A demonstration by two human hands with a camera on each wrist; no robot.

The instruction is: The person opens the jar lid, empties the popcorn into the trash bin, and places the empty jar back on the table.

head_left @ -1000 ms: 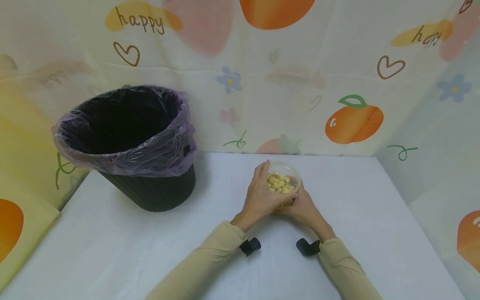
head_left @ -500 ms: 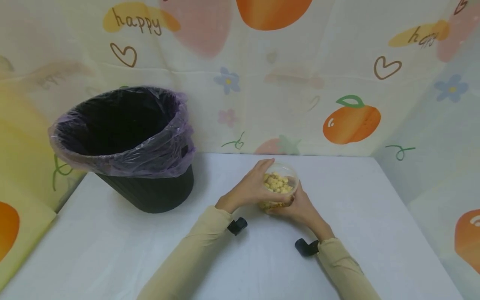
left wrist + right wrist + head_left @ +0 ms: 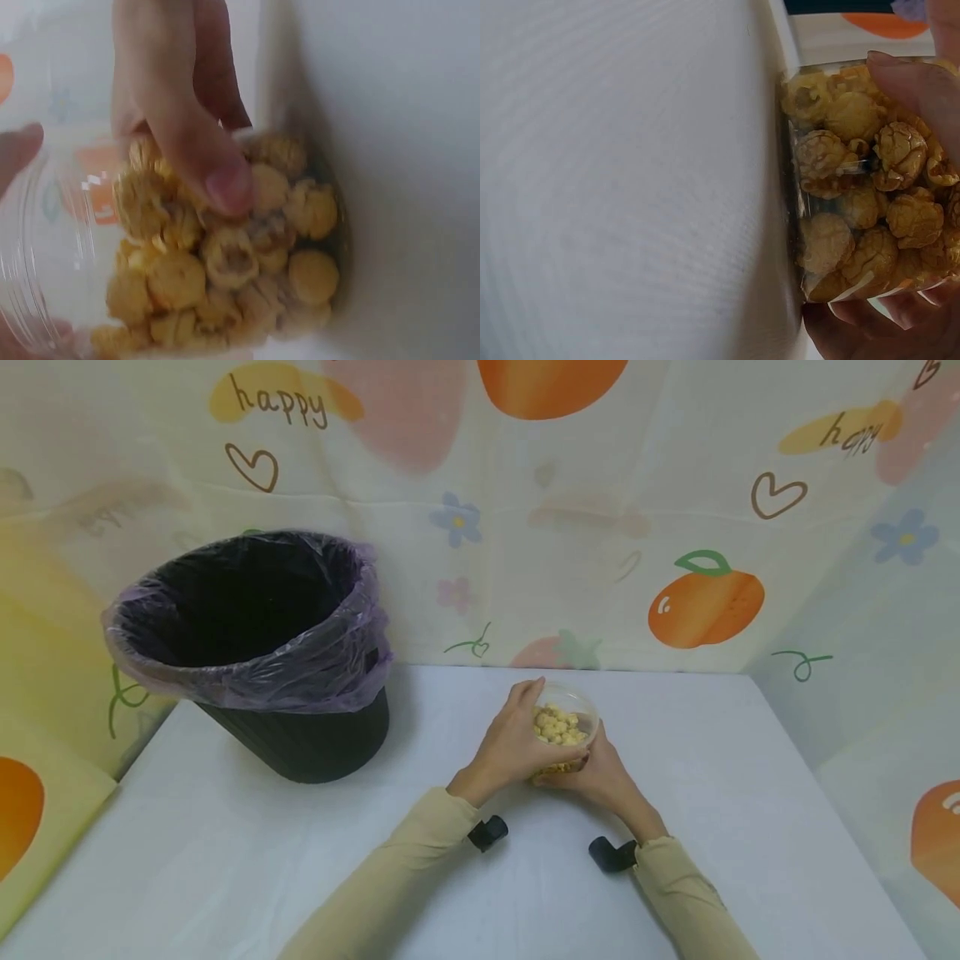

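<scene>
Since half a second ago, the left sleeve [image 3: 386,868] has shifted slightly rightward and toward the person. Leftmost, a black bin [image 3: 300,747] with a translucent purple liner [image 3: 300,677] stands on the white table [image 3: 225,860]. Well to its right, the left hand [image 3: 504,747] curls round the upper part of a clear jar [image 3: 573,695], upright at the tabletop, holding popcorn [image 3: 558,725]; the right hand [image 3: 606,775] grips it lower down.

- Location type: small screened recording setup; wider room not identifiable.
- Surface: flat white worktop [image 3: 750,793].
- Enclosure: creased cream sheeting [image 3: 570,577] printed with fruit, hearts and "happy", behind the worktop and along both sides.
- Instrumentation: small black cameras [image 3: 488,833], one per wrist.
</scene>
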